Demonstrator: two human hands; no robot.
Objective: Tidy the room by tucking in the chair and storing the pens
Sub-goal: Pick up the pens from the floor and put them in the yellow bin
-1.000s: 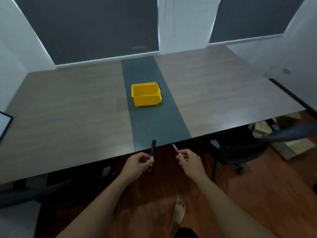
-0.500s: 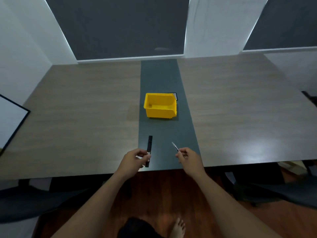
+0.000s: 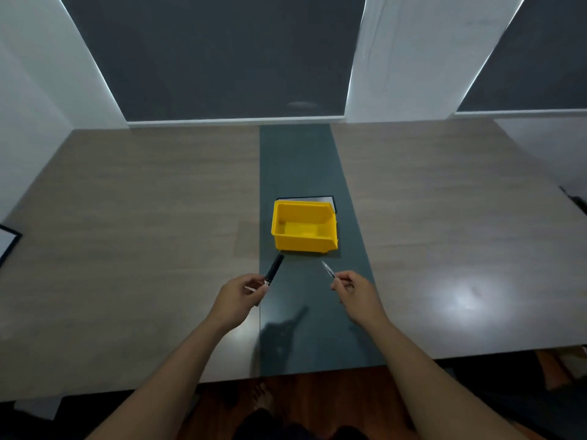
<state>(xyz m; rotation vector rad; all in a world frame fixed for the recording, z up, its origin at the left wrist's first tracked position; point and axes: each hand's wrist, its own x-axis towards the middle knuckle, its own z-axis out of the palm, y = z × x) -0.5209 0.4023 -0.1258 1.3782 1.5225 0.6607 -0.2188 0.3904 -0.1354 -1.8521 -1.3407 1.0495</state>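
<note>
A yellow plastic bin (image 3: 330,241) stands open on the dark strip down the middle of the wooden table (image 3: 143,217); nothing shows inside it. My left hand (image 3: 241,296) grips a black marker (image 3: 274,268) whose cap points up toward the bin's near left corner. My right hand (image 3: 352,289) pinches a thin silver pen (image 3: 328,269), its tip aimed at the bin's front wall. Both hands hover over the table just short of the bin. Only dark chair parts show under the table's near edge.
A flat dark-framed panel (image 3: 317,198) lies just behind the bin. A white board with a black frame (image 3: 8,244) sits at the table's left edge. Grey blinds and white wall close off the far side. Red-brown floor (image 3: 317,389) shows below the near edge.
I have stepped up to the table. Both hands, each with its pen, have moved forward over the tabletop and now sit close to the bin.
</note>
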